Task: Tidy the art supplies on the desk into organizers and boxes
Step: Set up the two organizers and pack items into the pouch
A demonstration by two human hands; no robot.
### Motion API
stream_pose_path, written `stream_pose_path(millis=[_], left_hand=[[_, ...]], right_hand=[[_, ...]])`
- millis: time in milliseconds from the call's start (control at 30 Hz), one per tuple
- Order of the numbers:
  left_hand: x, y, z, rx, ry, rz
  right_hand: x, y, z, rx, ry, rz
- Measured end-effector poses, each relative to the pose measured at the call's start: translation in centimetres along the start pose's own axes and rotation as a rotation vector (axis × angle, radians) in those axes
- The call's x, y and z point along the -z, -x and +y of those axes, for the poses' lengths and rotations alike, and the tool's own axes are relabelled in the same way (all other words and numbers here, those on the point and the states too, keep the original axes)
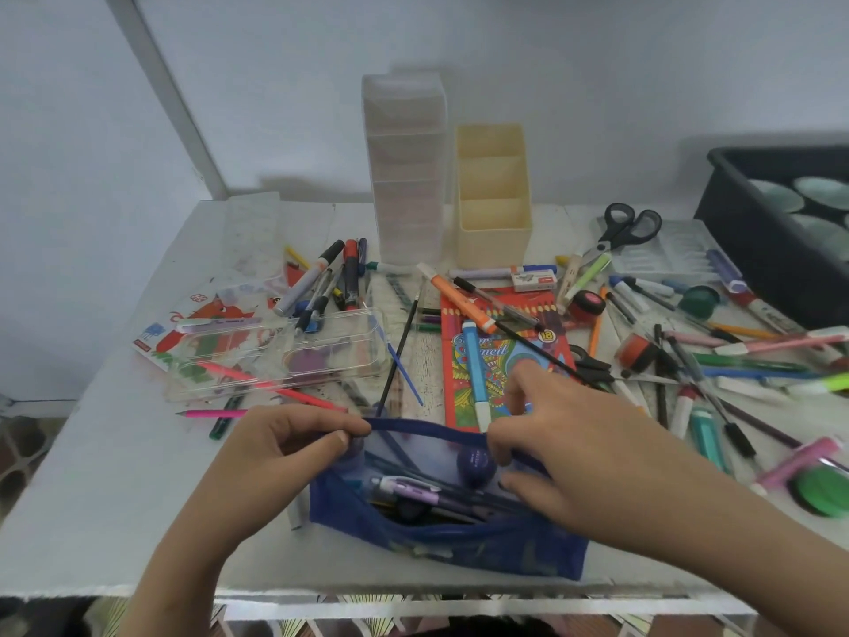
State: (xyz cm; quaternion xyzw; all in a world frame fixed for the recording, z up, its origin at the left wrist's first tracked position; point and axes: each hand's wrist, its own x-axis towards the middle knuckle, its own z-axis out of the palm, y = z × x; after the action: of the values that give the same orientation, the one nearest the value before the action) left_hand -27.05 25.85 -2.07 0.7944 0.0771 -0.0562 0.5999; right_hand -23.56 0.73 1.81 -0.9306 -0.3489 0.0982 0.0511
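A white worktop point(115, 498) stands against a pale wall point(597, 62), strewn with pens and markers point(459, 298) (thickest on the right). At its near edge lies a blue mesh pouch point(441, 540), open, with pens inside. The left hand point(280, 445) keeps a narrow grip, pinching the left end of the pouch's zip rim; the right hand point(565, 448) pinches the rim further right. By the wall stand a clear drawer tower point(406, 177) and a cream organizer point(494, 200); a dark bin point(744, 250) sits far right.

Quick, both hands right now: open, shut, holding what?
Left hand: pinches the zip edge of the blue mesh pencil pouch.
Right hand: grips the same zip edge further along.
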Motion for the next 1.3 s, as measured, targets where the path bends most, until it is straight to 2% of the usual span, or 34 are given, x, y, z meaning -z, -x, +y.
stream_pose_path(millis=[133, 300, 467, 800, 1033, 1300], left_hand=[[0.5, 0.2, 0.2, -0.021, -0.063, -0.080], [-0.2, 0.7, 1.4, -0.143, -0.245, -0.213], [-1.6, 1.0, 1.6, -0.230, -0.303, -0.170], [-2.7, 1.8, 1.2, -0.192, -0.294, -0.072], [-1.9, 1.8, 0.7, -0.161, -0.301, -0.022], [-3.1, 0.7, 0.5, -0.183, -0.317, 0.042]], right_hand=[[0.3, 0.9, 0.9, -0.098, -0.048, -0.068], [1.4, 1.8, 2.2, -0.156, -0.082, -0.080], [2.0, 2.7, 3.2, -0.198, -0.016, -0.015], [1.9, 1.9, 2.8, -0.109, -0.083, -0.009], [0.3, 2.8, 1.4, -0.142, -0.139, -0.041], [-3.7, 4.5, -0.8, -0.206, -0.150, 0.215]])
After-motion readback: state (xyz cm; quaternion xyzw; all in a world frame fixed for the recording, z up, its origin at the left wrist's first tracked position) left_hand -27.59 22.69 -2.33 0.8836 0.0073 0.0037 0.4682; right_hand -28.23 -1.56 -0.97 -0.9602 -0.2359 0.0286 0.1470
